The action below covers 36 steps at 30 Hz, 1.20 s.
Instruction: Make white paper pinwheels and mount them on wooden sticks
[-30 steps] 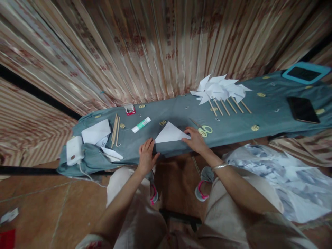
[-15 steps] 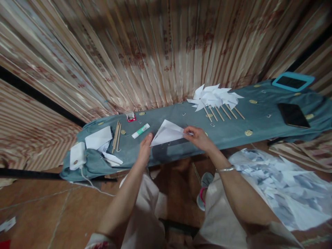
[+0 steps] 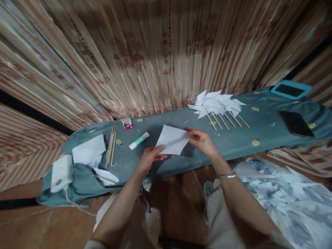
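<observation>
A white sheet of paper [image 3: 172, 139], creased and nearly square, is held just above the cloth between my two hands. My left hand [image 3: 151, 157] pinches its lower left corner, thumb on top and fingers beneath. At the right corner my right hand [image 3: 201, 140] grips the paper between thumb and fingers. A glue stick [image 3: 139, 140] with a green label lies left of the paper. Farther left are several thin wooden sticks [image 3: 111, 147] and a stack of white paper [image 3: 89, 150]. White paper pinwheels [image 3: 216, 103] on sticks lie overlapped at the back right.
A small red box [image 3: 128, 124] of tiny pieces sits near the back edge. On the right rest a black phone-like slab [image 3: 297, 123] and a blue-framed tablet [image 3: 291, 90]. A white corded device [image 3: 61, 173] stands at the left end. A bag of paper pieces [image 3: 287, 197] is on the floor.
The paper was a folded triangle and is now opened out into a near square. My left hand has shifted from its left tip to grip the lower left corner. The view has moved slightly.
</observation>
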{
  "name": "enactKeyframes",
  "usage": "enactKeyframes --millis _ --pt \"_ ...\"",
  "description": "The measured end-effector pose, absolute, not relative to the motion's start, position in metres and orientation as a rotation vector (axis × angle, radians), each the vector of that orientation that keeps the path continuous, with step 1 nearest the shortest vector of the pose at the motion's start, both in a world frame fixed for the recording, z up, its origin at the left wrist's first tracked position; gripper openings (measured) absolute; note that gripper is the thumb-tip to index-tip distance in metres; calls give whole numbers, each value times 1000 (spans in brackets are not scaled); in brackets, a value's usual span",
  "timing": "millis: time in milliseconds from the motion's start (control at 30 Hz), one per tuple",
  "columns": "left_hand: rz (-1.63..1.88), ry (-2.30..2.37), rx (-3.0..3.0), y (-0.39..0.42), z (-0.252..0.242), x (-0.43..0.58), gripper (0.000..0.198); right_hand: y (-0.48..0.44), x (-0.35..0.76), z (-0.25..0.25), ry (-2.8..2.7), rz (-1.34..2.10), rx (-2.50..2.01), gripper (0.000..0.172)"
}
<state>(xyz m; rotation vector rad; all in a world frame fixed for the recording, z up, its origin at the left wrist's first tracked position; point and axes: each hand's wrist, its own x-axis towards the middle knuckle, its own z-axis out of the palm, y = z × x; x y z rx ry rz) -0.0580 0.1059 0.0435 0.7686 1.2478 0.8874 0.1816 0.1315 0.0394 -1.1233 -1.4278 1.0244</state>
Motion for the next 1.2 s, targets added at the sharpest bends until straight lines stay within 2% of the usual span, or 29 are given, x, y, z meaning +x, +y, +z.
enactKeyframes --millis 133,267,400,533,967,1200 --pt "918 1313 901 112 32 -61 28 135 182 30 -1440 1003 -1132 11" --pt "1046 1357 953 118 29 -62 28 134 203 27 -1442 817 -1249 30" --pt "1163 1399 993 119 39 -62 30 122 232 22 -1643 424 -1605 25" --pt "1228 1462 1042 116 47 -63 34 105 241 15 -1971 150 -1739 26" --pt "1250 1559 1142 126 46 -53 37 97 241 15 -2102 39 -1974 27" --pt "1302 1545 1103 128 44 -54 33 91 231 20 -2138 -74 -2135 17"
